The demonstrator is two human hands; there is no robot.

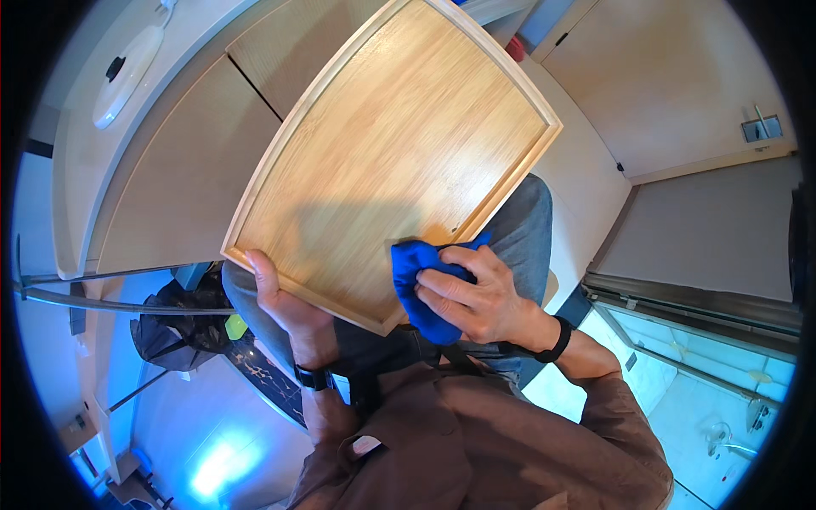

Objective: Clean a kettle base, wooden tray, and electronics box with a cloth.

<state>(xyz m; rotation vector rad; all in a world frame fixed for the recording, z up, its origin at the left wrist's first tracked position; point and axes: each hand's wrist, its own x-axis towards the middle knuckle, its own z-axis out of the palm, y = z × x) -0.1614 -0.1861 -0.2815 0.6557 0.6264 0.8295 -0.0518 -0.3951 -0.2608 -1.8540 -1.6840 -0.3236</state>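
A wooden tray with a raised rim (pixel 299 115) lies tilted over my knees, its flat inner face towards me. My left hand (pixel 287 303) grips the tray's near left edge, with the thumb over the rim and the other fingers hidden beneath. My right hand (pixel 481 296) holds a bunched blue cloth (pixel 417 287) against the near right corner of the tray. A small dark mark (pixel 455 229) shows on the tray's face just above the cloth.
Ahead and left are pale wooden cabinet fronts (pixel 185 166) under a white counter, with a white power strip (pixel 131 76) on it. A black plastic bag (pixel 175 325) sits left of my knee. A door with a metal handle (pixel 762 129) stands at right, above a glass-walled shower area.
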